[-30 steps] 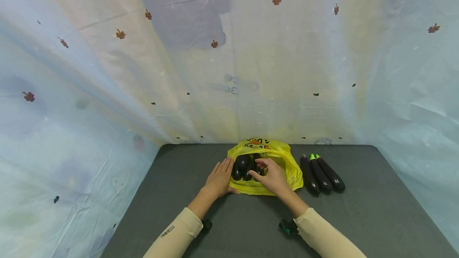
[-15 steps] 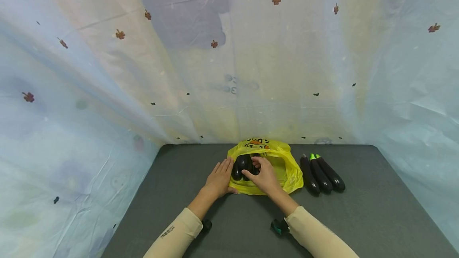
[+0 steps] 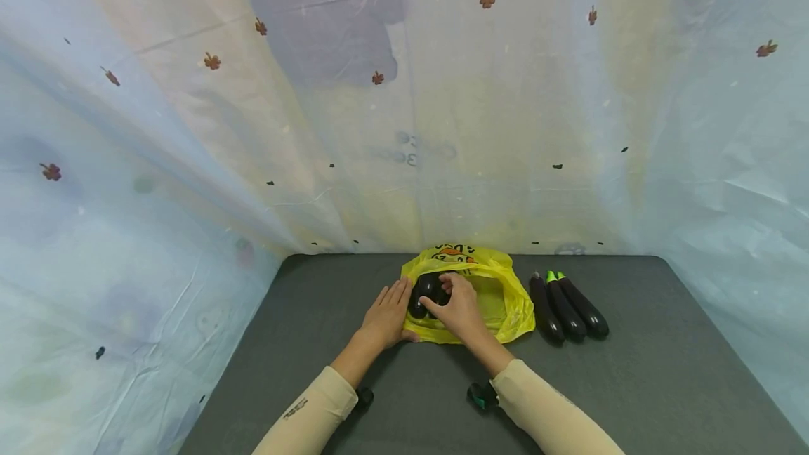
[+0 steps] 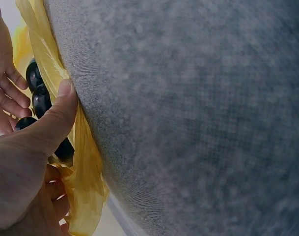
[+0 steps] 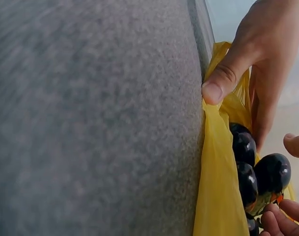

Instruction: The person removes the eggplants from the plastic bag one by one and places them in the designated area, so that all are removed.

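A yellow plastic bag [image 3: 520, 300] lies with its mouth facing me, and several dark eggplants [image 3: 424, 289] rest in its left part. My left hand [image 3: 385, 311] holds the bag's left edge; in the left wrist view its thumb [image 4: 61, 115] presses the plastic rim with the other fingers behind. My right hand [image 3: 460, 306] reaches into the mouth, thumb and fingers spread around the rightmost of these eggplants. In the right wrist view the thumb stands apart from the nearest eggplant [image 5: 273, 173], while the fingertips [image 5: 282, 221] sit close below it.
To the right of the bag, 3 long eggplants [image 3: 571, 309] lie side by side on the dark grey table [image 3: 657, 378]. A pale plastic sheet [image 3: 505, 104] with leaf prints hangs behind and beside the table.
My right hand has moved left inside the bag mouth, and the rightmost eggplant there has shifted left towards the others. The left hand stays where it was.
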